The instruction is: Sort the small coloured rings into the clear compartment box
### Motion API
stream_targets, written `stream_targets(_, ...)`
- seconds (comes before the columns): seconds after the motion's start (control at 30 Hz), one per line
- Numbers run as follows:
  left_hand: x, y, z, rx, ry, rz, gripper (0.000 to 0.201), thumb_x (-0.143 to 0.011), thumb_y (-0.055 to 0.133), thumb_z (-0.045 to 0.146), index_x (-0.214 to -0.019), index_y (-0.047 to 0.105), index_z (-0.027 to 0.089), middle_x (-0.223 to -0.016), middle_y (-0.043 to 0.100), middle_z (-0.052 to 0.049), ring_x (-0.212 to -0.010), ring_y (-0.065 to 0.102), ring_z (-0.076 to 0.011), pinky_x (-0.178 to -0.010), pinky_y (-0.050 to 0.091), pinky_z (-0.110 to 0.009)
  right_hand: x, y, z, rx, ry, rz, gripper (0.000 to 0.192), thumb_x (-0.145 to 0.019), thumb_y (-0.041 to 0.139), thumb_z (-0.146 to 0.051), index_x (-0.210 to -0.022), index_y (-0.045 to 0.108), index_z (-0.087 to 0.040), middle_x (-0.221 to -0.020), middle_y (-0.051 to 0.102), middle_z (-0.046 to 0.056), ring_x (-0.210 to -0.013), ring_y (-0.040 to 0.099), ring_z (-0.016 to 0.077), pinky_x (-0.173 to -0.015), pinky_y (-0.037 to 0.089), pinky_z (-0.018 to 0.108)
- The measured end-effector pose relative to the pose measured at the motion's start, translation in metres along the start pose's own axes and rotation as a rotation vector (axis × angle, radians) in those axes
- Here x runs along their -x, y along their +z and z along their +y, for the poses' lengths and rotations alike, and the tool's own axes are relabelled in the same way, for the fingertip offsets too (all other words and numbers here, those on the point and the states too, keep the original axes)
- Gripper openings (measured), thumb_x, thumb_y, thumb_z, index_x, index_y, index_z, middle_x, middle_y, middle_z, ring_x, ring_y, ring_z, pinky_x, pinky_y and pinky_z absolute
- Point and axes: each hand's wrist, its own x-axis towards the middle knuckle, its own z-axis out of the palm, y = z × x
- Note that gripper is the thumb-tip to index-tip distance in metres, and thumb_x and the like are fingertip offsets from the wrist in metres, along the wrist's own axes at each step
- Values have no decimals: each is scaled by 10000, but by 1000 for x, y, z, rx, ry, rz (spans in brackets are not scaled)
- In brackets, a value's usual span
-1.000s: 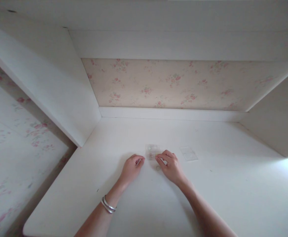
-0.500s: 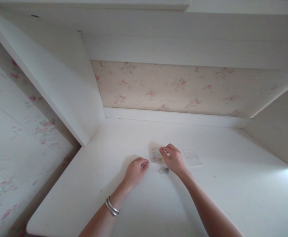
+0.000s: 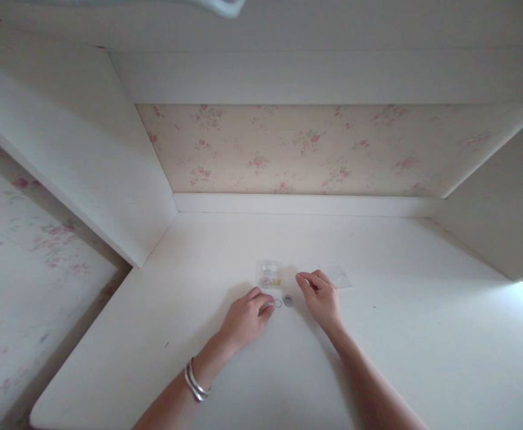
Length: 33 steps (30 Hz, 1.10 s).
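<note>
A thin pale ring (image 3: 278, 303) lies flat on the white desktop, beside a small grey round piece (image 3: 288, 300). My left hand (image 3: 247, 315) reaches the ring from the left, its thumb and forefinger slightly apart at the ring's edge; whether they touch it I cannot tell. My right hand (image 3: 321, 298) hovers to the right of the grey piece with fingertips pinched together, and anything between them is too small to see. Just behind the ring sits a small clear case (image 3: 269, 276) with tiny white, pink and yellow pieces in it.
A flat clear piece (image 3: 336, 276), perhaps a lid or bag, lies behind my right hand. White side panels (image 3: 144, 179) and an overhead shelf (image 3: 288, 77) enclose the desktop (image 3: 225, 239). A small dark speck (image 3: 167, 344) lies to the left.
My left hand has come up to the ring, its fingers parting slightly. My right hand has drawn away from the clear case, toward the right. The camera view has shifted a little.
</note>
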Motion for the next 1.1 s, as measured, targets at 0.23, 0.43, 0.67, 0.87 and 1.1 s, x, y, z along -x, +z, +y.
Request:
stream_targets(0.23, -6, 8, 19, -183, 42, -121, 202, -895, 448, 278, -963, 638, 271, -955, 603, -15, -851, 610, -161, -748, 457, -257, -2, -4, 1, 1, -24, -15, 277, -860, 496, -395, -811, 696, -210, -679, 541, 7, -614, 490, 124, -591, 391, 252)
stream_targets(0.43, -5, 12, 22, -263, 43, -153, 220, -905, 404, 214, -899, 623, 230, -913, 589, -38, -816, 606, -168, -712, 440, -258, 1, -5, -3, -14, -66, -38, 283, -873, 470, -379, -817, 694, -214, -688, 547, 14, -601, 497, 116, -576, 403, 236)
stream_targets(0.67, -19, -7, 24, -270, 13, -54, 191, -919, 404, 258, -913, 592, 228, -973, 580, -29, -805, 603, -153, -707, 427, -248, 0, -14, 0, 61, -124, -280, 211, -870, 494, -293, -827, 692, -236, -763, 582, 3, -628, 518, 102, -615, 396, 221)
stream_targets(0.87, -52, -26, 16, -319, -48, 67, 176, -913, 427, 268, -931, 596, 225, -972, 576, -29, -847, 593, -149, -750, 423, -243, 0, -20, -1, 89, -186, -400, 184, -855, 517, -251, -799, 691, -230, -753, 582, 0, -651, 529, 101, -636, 385, 216)
stream_targets(1.1, -77, -26, -4, -268, -64, 106, 194, -893, 445, 236, -897, 636, 211, -945, 599, -31, -836, 589, -142, -770, 425, -242, 1, -24, -3, 153, -222, -507, 192, -850, 512, -253, -779, 691, -250, -720, 581, -14, -605, 519, 91, -580, 358, 207)
